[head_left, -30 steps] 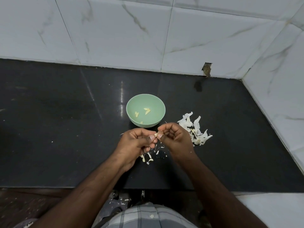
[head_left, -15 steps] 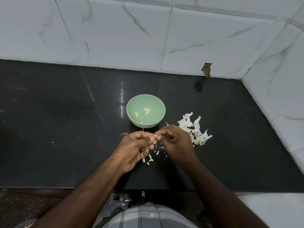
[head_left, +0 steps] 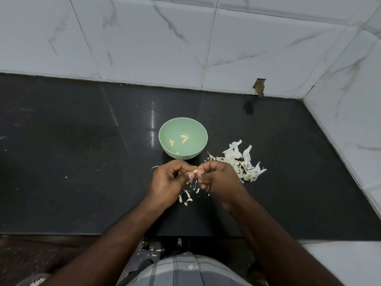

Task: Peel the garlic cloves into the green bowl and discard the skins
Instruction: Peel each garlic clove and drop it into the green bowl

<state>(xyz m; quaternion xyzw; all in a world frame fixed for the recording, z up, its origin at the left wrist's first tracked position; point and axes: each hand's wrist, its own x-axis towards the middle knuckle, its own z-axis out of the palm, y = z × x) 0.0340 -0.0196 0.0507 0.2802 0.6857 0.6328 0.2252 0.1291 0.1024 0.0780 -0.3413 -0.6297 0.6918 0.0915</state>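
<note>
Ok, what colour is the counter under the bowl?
Black and glossy, the counter shows best in the head view.

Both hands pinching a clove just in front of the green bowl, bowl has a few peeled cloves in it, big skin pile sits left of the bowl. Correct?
Not quite: the head view shows the big skin pile to the right of the green bowl, not left. The rest holds: the left hand and right hand pinch a clove just in front of the bowl, which holds a few peeled cloves.
</note>
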